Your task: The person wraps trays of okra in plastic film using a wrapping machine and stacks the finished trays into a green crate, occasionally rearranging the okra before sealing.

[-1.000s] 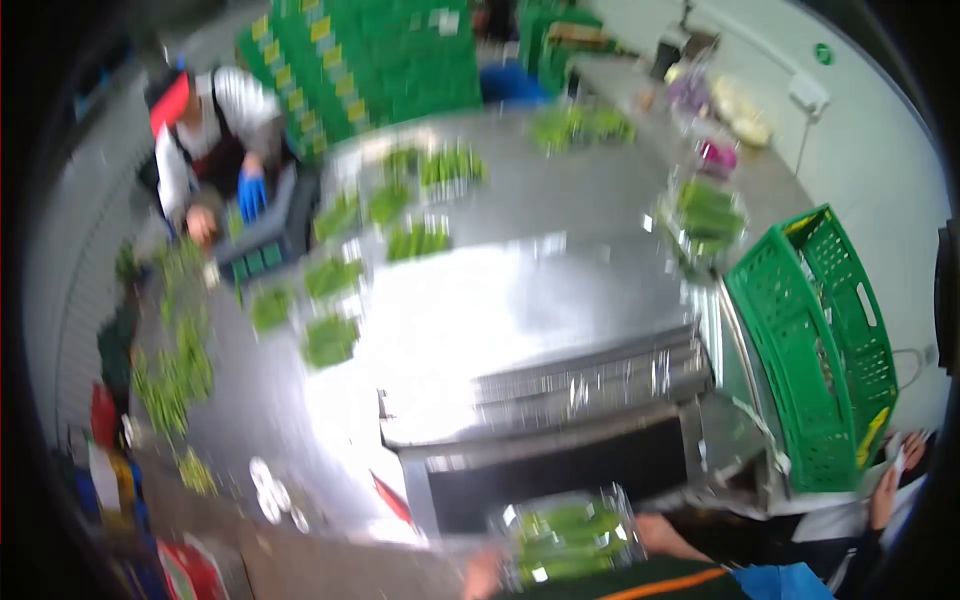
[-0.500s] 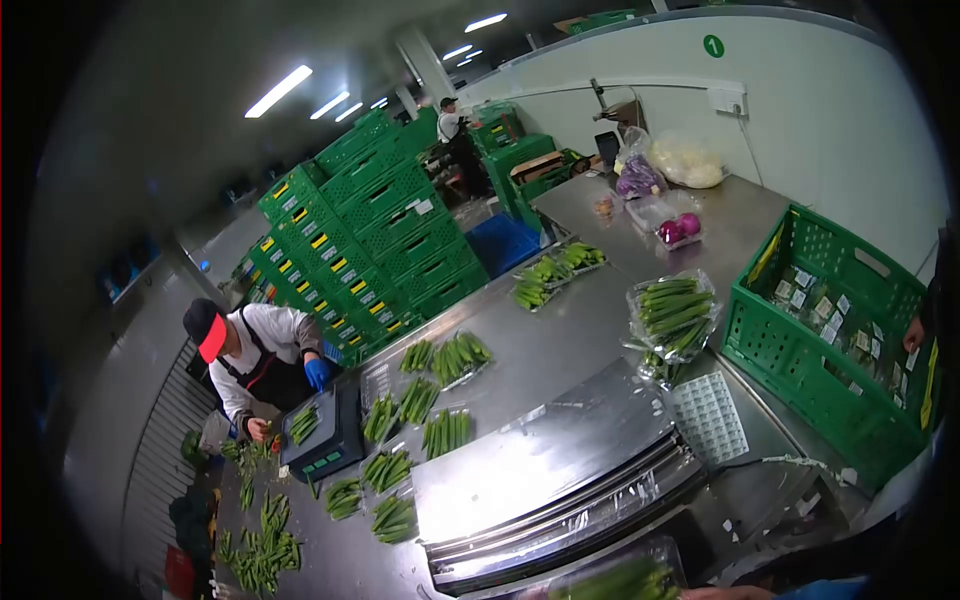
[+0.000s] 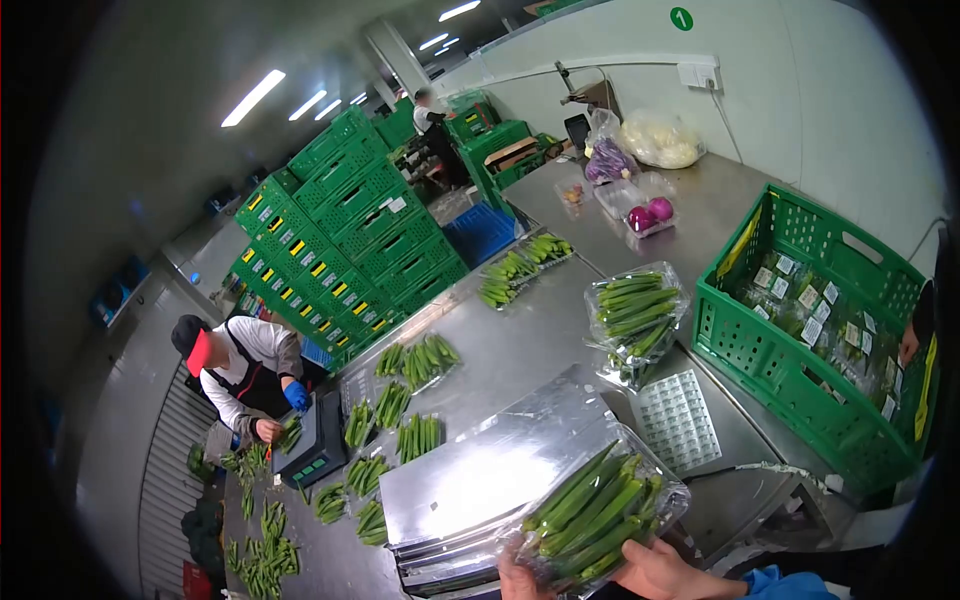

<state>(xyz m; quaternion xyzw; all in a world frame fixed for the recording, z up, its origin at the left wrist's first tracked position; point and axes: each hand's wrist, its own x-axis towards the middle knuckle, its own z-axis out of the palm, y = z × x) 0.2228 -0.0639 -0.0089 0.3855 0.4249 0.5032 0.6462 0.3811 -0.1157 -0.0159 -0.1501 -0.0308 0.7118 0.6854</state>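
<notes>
A clear plastic-wrapped pack of okra (image 3: 595, 510) is held low over the front edge of the metal wrapping machine (image 3: 480, 455). My left hand (image 3: 522, 575) grips its near left end, partly cut off by the bottom of the view. Around the near right side of the same pack, my right hand (image 3: 660, 572) is closed, a blue sleeve behind it. Beyond the machine's right end, more wrapped okra packs (image 3: 635, 305) lie piled beside a white label sheet (image 3: 678, 420).
A green crate (image 3: 790, 385) of labelled packs stands at right, another person's hand (image 3: 908, 345) at its edge. Several okra trays (image 3: 418, 437) lie on the steel table. A co-worker (image 3: 250, 365) handles okra at a scale (image 3: 315, 445). Stacked green crates (image 3: 345, 230) stand behind.
The okra pack and both my hands have risen into view from the bottom edge. The camera view has shifted slightly. The co-worker's hand has moved onto the okra at the scale.
</notes>
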